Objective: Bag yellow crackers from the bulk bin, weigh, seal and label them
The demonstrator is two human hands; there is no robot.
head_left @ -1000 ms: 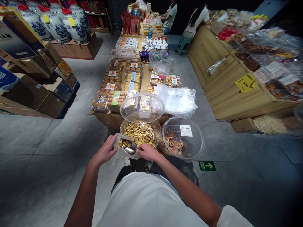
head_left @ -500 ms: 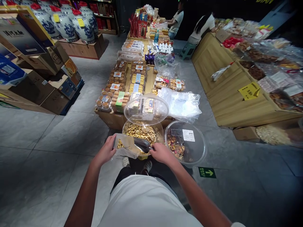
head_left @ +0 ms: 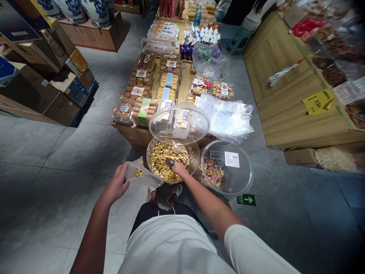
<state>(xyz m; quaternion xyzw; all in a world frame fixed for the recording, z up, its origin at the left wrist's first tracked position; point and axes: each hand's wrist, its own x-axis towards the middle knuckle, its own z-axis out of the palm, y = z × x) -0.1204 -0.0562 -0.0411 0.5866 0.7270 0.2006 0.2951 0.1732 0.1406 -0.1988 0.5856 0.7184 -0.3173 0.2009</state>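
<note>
My right hand [head_left: 180, 169] grips the scoop [head_left: 170, 163], its tip down among the biscuit pieces [head_left: 165, 161] in the clear bowl [head_left: 196, 160]; my left hand [head_left: 116, 184] pinches the plastic bag [head_left: 144, 179] beside the bowl.

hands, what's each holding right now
Left hand: closed, holding a clear plastic bag.
Right hand: closed on a silver metal scoop in a round clear plastic bowl.
</note>
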